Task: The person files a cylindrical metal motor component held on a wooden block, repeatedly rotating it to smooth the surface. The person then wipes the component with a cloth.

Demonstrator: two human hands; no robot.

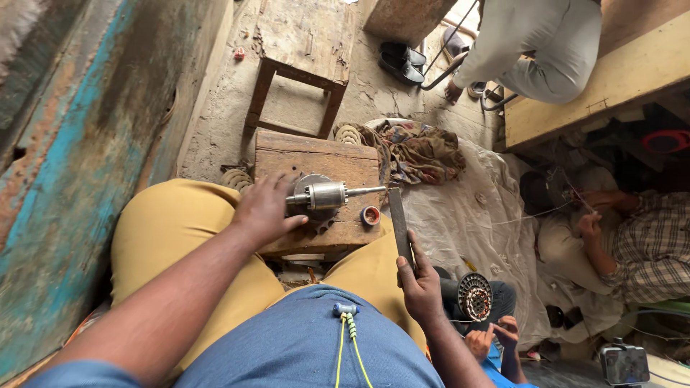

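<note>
Blue shirt, mustard-yellow trousers, bare forearms, yellow-green cord hanging at chest.

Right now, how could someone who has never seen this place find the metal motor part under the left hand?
Find the low wooden block between the person's yellow-trousered knees. On top lies a grey metal motor rotor, pinned on its side by the left hand, its thin shaft pointing right. The small red-rimmed ring beside it is far smaller and has no shaft.
</note>
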